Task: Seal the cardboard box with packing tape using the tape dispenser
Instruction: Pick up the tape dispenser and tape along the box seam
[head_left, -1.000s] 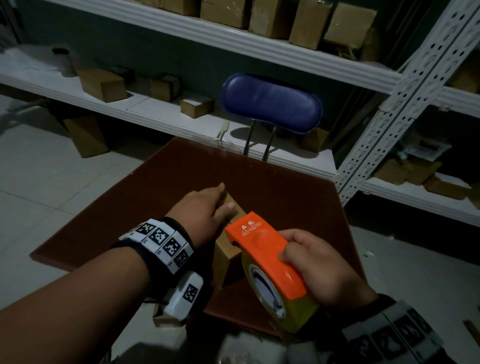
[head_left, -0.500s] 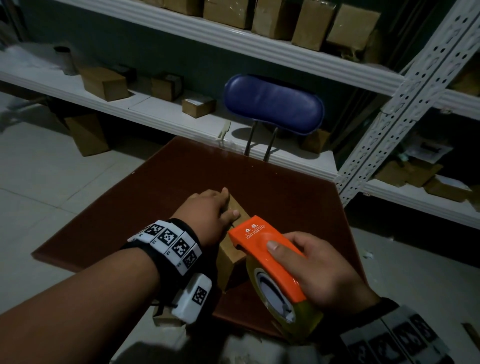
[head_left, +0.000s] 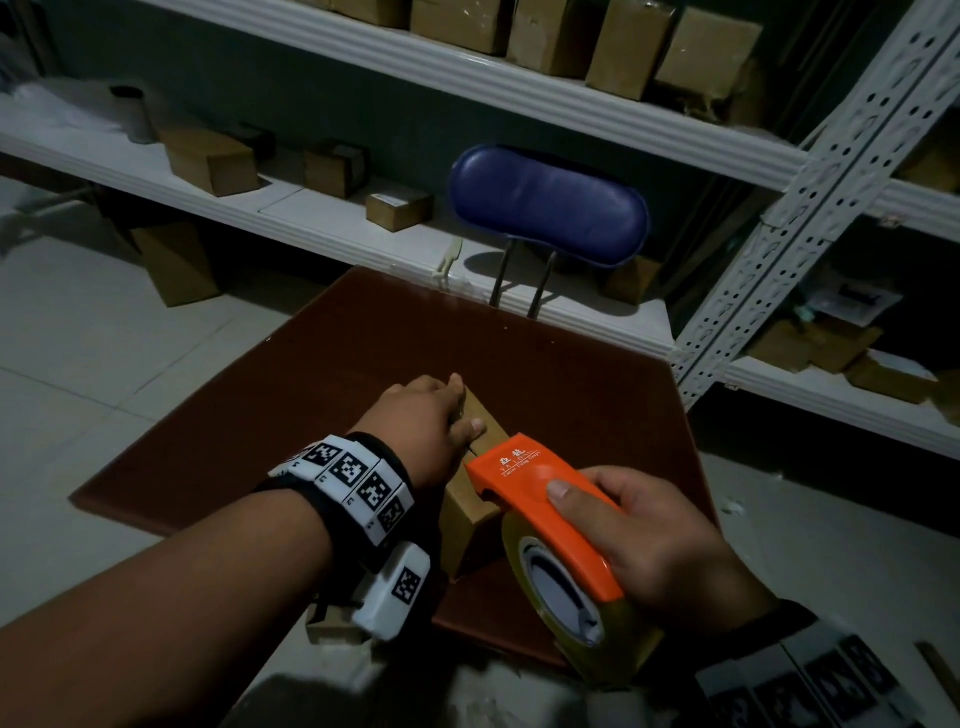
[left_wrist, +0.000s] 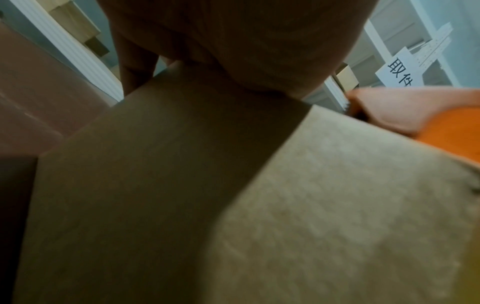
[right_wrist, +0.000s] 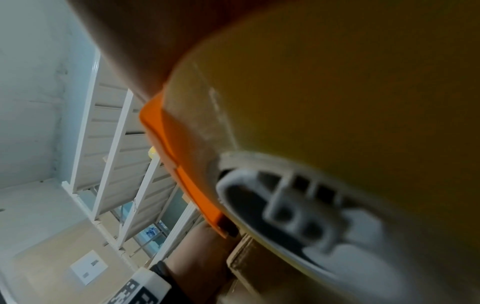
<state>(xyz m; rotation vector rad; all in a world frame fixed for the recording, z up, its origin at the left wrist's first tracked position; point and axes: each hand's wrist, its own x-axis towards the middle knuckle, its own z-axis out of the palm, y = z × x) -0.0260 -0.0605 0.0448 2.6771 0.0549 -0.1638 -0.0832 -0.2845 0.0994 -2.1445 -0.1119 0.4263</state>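
Note:
A small brown cardboard box (head_left: 462, 525) stands on the dark red table (head_left: 311, 389). My left hand (head_left: 421, 421) holds its top, thumb lying across the lid and fingers curled over the far left side. The left wrist view shows my left hand's palm (left_wrist: 233, 41) pressed on a top corner of the box (left_wrist: 337, 205). My right hand (head_left: 649, 540) grips the orange tape dispenser (head_left: 540, 499), forefinger stretched along its cover. The dispenser's nose sits on the box's near top edge beside my left thumb. The yellowish tape roll (head_left: 571, 597) hangs below; it fills the right wrist view (right_wrist: 337, 82).
A blue chair backrest (head_left: 550, 208) stands behind the table. White shelves (head_left: 363, 228) along the wall carry several cardboard boxes. A perforated white rack upright (head_left: 779, 249) rises at the right. Pale floor tiles (head_left: 104, 364) lie to the left.
My right forefinger has stretched out along the top of the orange dispenser. The left hand has shifted slightly on the box top; the dispenser's nose stays at the box's near edge.

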